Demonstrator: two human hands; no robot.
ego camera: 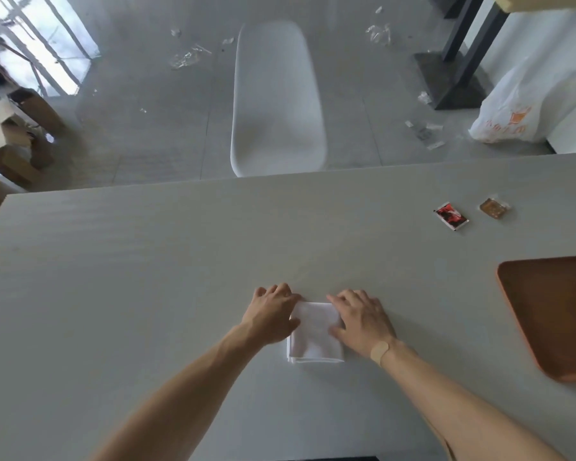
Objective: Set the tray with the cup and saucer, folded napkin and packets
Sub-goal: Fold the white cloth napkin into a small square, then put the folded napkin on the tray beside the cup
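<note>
A white napkin (315, 337), folded into a small square, lies flat on the grey table (147, 277) in front of me. My left hand (271, 314) rests on its left edge and my right hand (363, 319) on its right edge, fingers spread and pressing the cloth down. An orange-brown tray (556, 314) lies at the right edge of the view, partly cut off. A red packet (450, 220) and a brown packet (494, 207) lie on the table beyond the tray. No cup or saucer is in view.
A white chair (276, 101) stands at the table's far side. On the floor beyond are scraps of clear wrapping, a white plastic bag (519, 108) at the right and cardboard boxes (17, 134) at the left.
</note>
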